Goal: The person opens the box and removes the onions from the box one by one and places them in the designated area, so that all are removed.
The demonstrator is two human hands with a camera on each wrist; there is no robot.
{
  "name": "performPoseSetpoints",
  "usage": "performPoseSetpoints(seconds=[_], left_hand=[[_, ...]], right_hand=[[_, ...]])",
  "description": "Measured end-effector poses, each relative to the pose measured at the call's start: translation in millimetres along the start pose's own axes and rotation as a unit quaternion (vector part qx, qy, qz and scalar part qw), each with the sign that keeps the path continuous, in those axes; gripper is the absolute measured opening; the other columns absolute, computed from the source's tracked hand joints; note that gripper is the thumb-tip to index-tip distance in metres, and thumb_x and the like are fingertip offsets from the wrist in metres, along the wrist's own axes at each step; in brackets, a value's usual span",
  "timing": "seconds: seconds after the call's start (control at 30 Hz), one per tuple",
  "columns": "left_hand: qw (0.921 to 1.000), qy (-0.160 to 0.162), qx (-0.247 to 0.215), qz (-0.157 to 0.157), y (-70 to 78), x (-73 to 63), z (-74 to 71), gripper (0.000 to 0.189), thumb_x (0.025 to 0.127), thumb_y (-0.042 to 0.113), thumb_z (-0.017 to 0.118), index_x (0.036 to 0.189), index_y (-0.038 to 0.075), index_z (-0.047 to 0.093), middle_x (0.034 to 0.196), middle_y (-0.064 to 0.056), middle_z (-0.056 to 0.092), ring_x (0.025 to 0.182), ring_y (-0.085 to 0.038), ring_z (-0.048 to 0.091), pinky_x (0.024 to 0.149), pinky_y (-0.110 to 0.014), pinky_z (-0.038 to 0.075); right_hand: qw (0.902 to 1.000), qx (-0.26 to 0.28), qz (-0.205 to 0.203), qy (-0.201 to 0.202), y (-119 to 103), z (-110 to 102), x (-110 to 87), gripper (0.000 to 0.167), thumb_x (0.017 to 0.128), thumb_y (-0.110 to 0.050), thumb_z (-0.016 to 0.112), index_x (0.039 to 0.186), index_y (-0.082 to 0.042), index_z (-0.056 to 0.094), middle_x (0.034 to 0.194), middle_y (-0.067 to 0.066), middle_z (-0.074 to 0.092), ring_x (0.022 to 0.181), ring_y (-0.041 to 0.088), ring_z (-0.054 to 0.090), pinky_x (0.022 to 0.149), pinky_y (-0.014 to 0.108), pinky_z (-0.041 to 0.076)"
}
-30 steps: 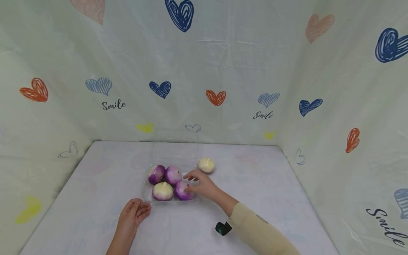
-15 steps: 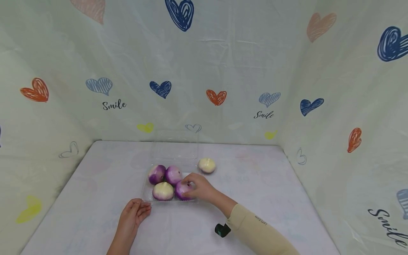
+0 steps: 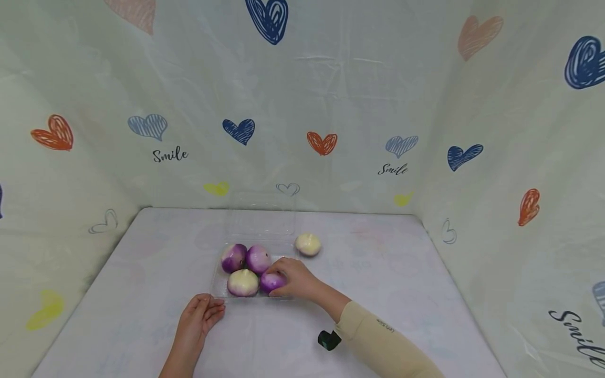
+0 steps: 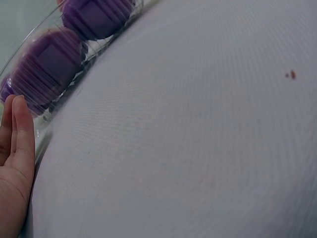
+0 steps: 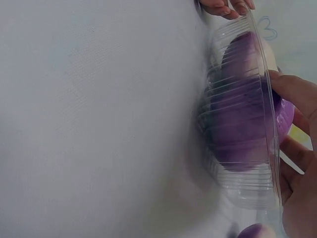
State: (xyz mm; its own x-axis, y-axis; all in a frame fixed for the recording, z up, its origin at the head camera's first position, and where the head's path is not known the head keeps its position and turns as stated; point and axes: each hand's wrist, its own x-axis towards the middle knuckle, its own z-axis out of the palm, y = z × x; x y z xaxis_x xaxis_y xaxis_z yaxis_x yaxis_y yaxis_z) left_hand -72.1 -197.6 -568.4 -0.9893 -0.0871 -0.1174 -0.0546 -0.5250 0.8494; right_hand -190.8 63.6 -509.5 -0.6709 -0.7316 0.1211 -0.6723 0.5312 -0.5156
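Observation:
A clear plastic clamshell container (image 3: 217, 286) lies with its lid (image 3: 261, 215) raised at the back. Inside sit two purple onions, a back-left onion (image 3: 233, 258) and a back-right onion (image 3: 258, 259), plus a paler onion (image 3: 243, 283) at front left. My right hand (image 3: 295, 279) grips the front-right purple onion (image 3: 272, 282), thumb near the front rim and fingers over its far side. At the front-left corner, my left hand (image 3: 198, 317) pinches the container's edge; its fingers (image 4: 22, 129) lie along the ribbed wall in the left wrist view.
Another pale onion (image 3: 308, 244) rests on the white tabletop (image 3: 378, 273), right of the container. A small black object (image 3: 329, 340) shows beside the right sleeve (image 3: 378, 336). Heart-printed sheeting (image 3: 350, 105) rises behind the table and at both sides.
My right hand has come down and its fingers have closed round the front-right onion. My left hand stays at the container's corner. The head view has shifted slightly.

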Motion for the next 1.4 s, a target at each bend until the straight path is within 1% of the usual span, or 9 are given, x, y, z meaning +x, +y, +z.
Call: performPoseSetpoints(seconds=[0.1,0.2,0.43,0.57,0.7,0.9,1.0,1.17,1.4], left_hand=[[1.0,0.0,0.001,0.0,0.2,-0.1,0.3,0.019,0.106,0.019,0.044,0.093,0.016,0.057,0.09,-0.001,0.07,0.083,-0.013,0.067,0.078,-0.025,0.058],[1.0,0.002,0.004,-0.002,0.5,-0.2,0.8,0.018,0.106,0.019,0.043,0.094,0.015,0.056,0.09,-0.001,0.07,0.083,-0.013,0.066,0.078,-0.025,0.058],[0.9995,0.021,0.023,-0.01,1.2,-0.3,1.2,0.018,0.106,0.022,0.044,0.094,0.016,0.056,0.089,0.0,0.07,0.083,-0.012,0.066,0.078,-0.025,0.057],[0.9997,0.014,0.017,-0.005,1.0,-0.6,0.4,0.019,0.106,0.022,0.043,0.094,0.016,0.056,0.089,-0.001,0.07,0.083,-0.012,0.067,0.079,-0.025,0.057],[0.9999,0.007,0.009,0.003,0.3,-1.0,-0.3,0.02,0.106,0.021,0.043,0.092,0.016,0.057,0.089,-0.001,0.07,0.083,-0.012,0.067,0.078,-0.025,0.058],[0.9999,-0.005,-0.002,0.011,-0.3,-0.9,0.6,0.02,0.106,0.019,0.043,0.093,0.015,0.058,0.09,-0.002,0.07,0.083,-0.013,0.067,0.077,-0.025,0.058],[0.9998,-0.012,-0.006,0.018,-0.4,-1.3,0.9,0.02,0.106,0.017,0.043,0.094,0.014,0.058,0.091,-0.003,0.07,0.083,-0.013,0.067,0.077,-0.025,0.058],[0.9997,-0.014,-0.003,0.022,-0.3,-1.4,0.6,0.021,0.107,0.017,0.042,0.094,0.014,0.058,0.091,-0.003,0.07,0.083,-0.014,0.067,0.077,-0.025,0.058],[0.9998,-0.008,0.005,0.016,-0.4,-1.2,-1.1,0.022,0.107,0.018,0.041,0.092,0.015,0.058,0.09,-0.002,0.07,0.083,-0.013,0.066,0.077,-0.025,0.058]], right_hand=[[1.0,0.001,0.002,-0.007,0.5,-2.0,1.2,0.043,0.076,-0.028,0.085,0.113,-0.016,0.068,0.112,-0.005,0.065,0.107,0.009,0.056,0.096,0.027,0.044],[0.9999,0.004,0.002,-0.013,1.0,-3.5,1.8,0.04,0.078,-0.025,0.082,0.114,-0.015,0.068,0.112,-0.004,0.065,0.107,0.009,0.057,0.095,0.025,0.045],[0.999,0.031,0.019,-0.028,1.2,-6.3,0.8,0.036,0.085,-0.018,0.075,0.119,-0.012,0.065,0.117,-0.001,0.064,0.111,0.012,0.056,0.096,0.024,0.045],[0.9978,0.044,0.031,-0.038,1.0,-7.7,-0.2,0.035,0.088,-0.019,0.071,0.122,-0.013,0.064,0.12,-0.001,0.063,0.112,0.012,0.056,0.096,0.024,0.046],[0.9967,0.056,0.034,-0.047,0.2,-8.9,-0.8,0.033,0.092,-0.018,0.068,0.124,-0.015,0.063,0.122,0.0,0.062,0.111,0.012,0.056,0.094,0.025,0.046],[0.9963,0.065,0.023,-0.051,1.8,-9.3,0.3,0.031,0.095,-0.014,0.062,0.126,-0.017,0.064,0.124,0.0,0.062,0.115,0.011,0.055,0.095,0.025,0.046],[0.9962,0.063,0.023,-0.056,2.1,-9.8,0.7,0.032,0.096,-0.015,0.06,0.127,-0.018,0.064,0.125,0.0,0.062,0.116,0.01,0.054,0.096,0.025,0.045],[0.995,0.056,0.037,-0.074,2.5,-10.6,1.0,0.037,0.095,-0.022,0.064,0.131,-0.02,0.061,0.129,-0.001,0.059,0.12,0.011,0.052,0.099,0.026,0.044],[0.9949,0.052,0.034,-0.08,5.8,-10.5,1.2,0.052,0.084,-0.022,0.079,0.132,-0.021,0.06,0.131,-0.002,0.058,0.12,0.012,0.052,0.099,0.027,0.045]])
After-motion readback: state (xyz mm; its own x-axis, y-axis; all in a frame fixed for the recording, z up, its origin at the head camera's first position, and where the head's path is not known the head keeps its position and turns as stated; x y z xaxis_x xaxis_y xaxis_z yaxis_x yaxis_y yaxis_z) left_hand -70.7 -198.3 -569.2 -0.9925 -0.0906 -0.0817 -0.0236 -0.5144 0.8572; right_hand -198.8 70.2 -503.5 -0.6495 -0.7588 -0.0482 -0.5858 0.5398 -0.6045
